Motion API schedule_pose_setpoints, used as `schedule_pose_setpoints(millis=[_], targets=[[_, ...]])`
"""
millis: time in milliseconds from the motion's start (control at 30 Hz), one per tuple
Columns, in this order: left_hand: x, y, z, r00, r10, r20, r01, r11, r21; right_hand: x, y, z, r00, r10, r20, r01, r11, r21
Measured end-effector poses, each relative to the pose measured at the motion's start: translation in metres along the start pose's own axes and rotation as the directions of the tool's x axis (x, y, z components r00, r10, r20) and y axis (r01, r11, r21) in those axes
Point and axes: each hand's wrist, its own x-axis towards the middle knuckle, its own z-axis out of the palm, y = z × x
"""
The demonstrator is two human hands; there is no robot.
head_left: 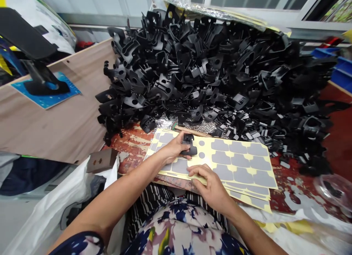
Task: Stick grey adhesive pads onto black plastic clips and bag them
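Observation:
My left hand (175, 149) grips a small black plastic part (189, 146) between thumb and fingers, over yellow sheets (208, 159) that carry grey stickers (221, 158). Just to the right, my right hand (206, 180) rests near the front edge of the sheets, its fingers bent and apart, holding nothing that I can see. Behind the sheets rises a large heap of black plastic parts (176, 75). Small metal pins (207, 126) lie scattered at the foot of the heap, beside a thin wooden-handled tool (192, 131).
On a wooden board at the left, a black stand (41, 77) sits on a blue sheet (70, 84). A brown block (101, 160) lies by the table's left edge. At the right are a clear plastic bowl (334, 192) and blue bins (341, 70). White bags hang in front.

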Motion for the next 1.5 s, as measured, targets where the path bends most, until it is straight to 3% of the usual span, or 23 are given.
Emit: schedule_pose_setpoints(millis=[67, 133, 167, 233, 300, 367, 633, 1200, 1333, 1500], targets=[[0.004, -0.003, -0.002, 1.0, 0.009, -0.007, -0.009, 1.0, -0.013, -0.005, -0.019, -0.011, 0.973, 0.014, 0.229, -0.053, 0.985, 0.165], [0.0, -0.002, -0.003, 1.0, 0.016, -0.013, -0.017, 1.0, -0.023, -0.007, -0.032, -0.022, 0.946, -0.025, 0.322, -0.048, 0.976, 0.215], [-0.004, -0.001, -0.003, 1.0, 0.018, -0.013, -0.019, 0.999, -0.042, -0.006, -0.034, -0.026, 0.967, -0.026, 0.254, -0.026, 0.98, 0.196], [-0.015, 0.0, -0.002, 1.0, 0.017, 0.006, -0.016, 0.992, -0.124, 0.002, -0.028, -0.032, 0.998, -0.001, -0.06, 0.009, 0.991, 0.136], [-0.028, -0.001, 0.002, 0.999, 0.007, 0.041, 0.004, 0.967, -0.253, 0.014, -0.013, -0.035, 0.938, 0.018, -0.345, 0.026, 0.992, 0.122], [-0.039, -0.003, 0.008, 0.998, -0.004, 0.063, 0.027, 0.93, -0.368, 0.025, 0.002, -0.036, 0.895, 0.027, -0.444, 0.044, 0.988, 0.149], [-0.045, -0.007, 0.025, 0.997, -0.015, 0.081, 0.052, 0.879, -0.474, 0.034, 0.019, -0.026, 0.892, 0.004, -0.452, 0.051, 0.993, 0.11], [-0.047, -0.006, 0.024, 0.993, -0.021, 0.12, 0.076, 0.88, -0.469, 0.036, 0.023, -0.018, 0.873, 0.021, -0.486, 0.036, 0.993, 0.109], [-0.049, -0.009, 0.028, 0.995, 0.023, 0.1, 0.016, 0.927, -0.375, 0.036, 0.015, -0.017, 0.867, -0.071, -0.492, 0.06, 0.997, -0.039], [-0.043, -0.026, 0.039, 0.981, 0.169, -0.095, -0.185, 0.965, -0.189, 0.032, 0.014, -0.005, 0.823, -0.338, -0.457, 0.168, 0.913, -0.372]])
